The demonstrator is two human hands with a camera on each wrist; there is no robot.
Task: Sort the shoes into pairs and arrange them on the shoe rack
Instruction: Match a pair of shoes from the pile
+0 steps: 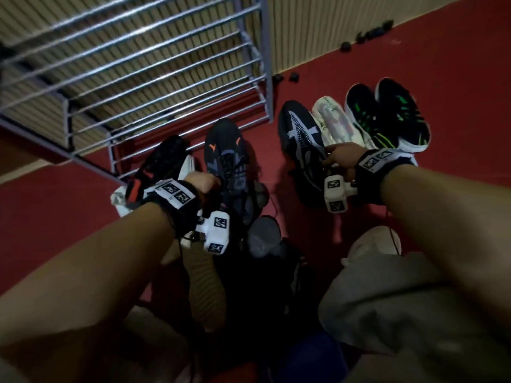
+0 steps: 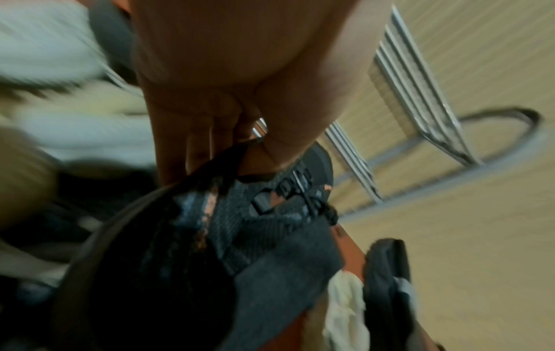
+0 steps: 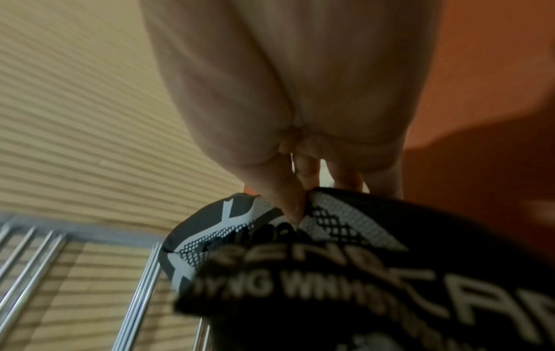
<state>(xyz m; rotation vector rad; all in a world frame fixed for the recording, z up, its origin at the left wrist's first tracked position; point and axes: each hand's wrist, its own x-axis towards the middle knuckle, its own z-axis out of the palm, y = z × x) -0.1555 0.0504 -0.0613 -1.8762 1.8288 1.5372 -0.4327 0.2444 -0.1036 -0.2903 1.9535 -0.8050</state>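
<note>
The left hand's (image 1: pixel 200 181) fingers (image 2: pixel 180 144) are curling down into the collar of a dark shoe with orange marks (image 1: pixel 226 158), pinching its rim against the thumb and holding it. The right hand's (image 1: pixel 341 157) fingers (image 3: pixel 288 197) are closing on the tongue and collar of a black shoe with a grey-white mesh pattern (image 1: pixel 302 139); one fingertip is pressing into the mesh while the others are hooking behind the rim. Whether either shoe is resting on the floor cannot be told.

Just left of the left hand a black shoe with a red mark and white sole (image 1: pixel 157 167) is lying on the red floor (image 1: pixel 69 189), its toe near the foot of the shoe rack (image 1: pixel 138 56). To the right of the right hand, a white shoe (image 1: pixel 333 120) is lying beside the mesh shoe, and past it a pair of black shoes with green stripes (image 1: pixel 387 114) is sitting side by side, toes pointing toward the wall.

The metal-barred rack is standing against a pale ribbed wall (image 1: pixel 318 29), its shelves bare in the head view. Small dark objects (image 1: pixel 376 33), too blurred to name, are lying along the base of the wall. The scene is dim, and both wrist views are blurred.
</note>
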